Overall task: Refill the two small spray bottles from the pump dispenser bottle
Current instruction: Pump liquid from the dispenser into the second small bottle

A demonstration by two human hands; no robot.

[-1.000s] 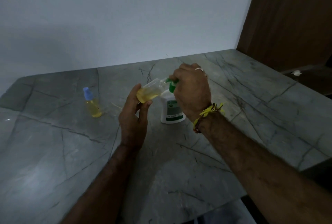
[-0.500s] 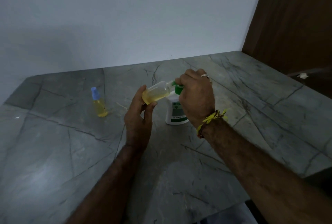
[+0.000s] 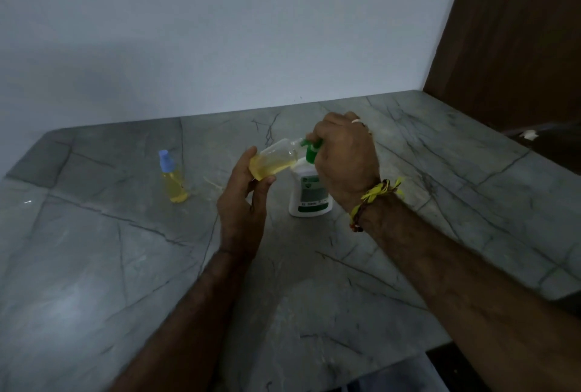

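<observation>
Your left forearm reaches up from the lower middle, and your left hand (image 3: 243, 203) stands thumb-up in front of you. Its fingers (image 3: 261, 185) and thumb pinch the base of the open spray bottle (image 3: 275, 160), which is tilted with its mouth pointing right at the green pump head (image 3: 311, 151); yellow liquid fills its lower part. Your right arm comes in from the lower right, with a yellow thread band (image 3: 375, 195) at the wrist. Your right hand (image 3: 345, 155) sits curled on top of the pump head, fingers closed round it, knuckles toward you. It hides much of the pump dispenser bottle (image 3: 309, 195), whose white body stands on the bench (image 3: 94, 266) just right of your left hand. The second spray bottle (image 3: 173, 177), blue-capped and full of yellow liquid, stands upright well to the left, apart from both hands. A brown wooden panel (image 3: 518, 30) rises behind the bench on the right.
</observation>
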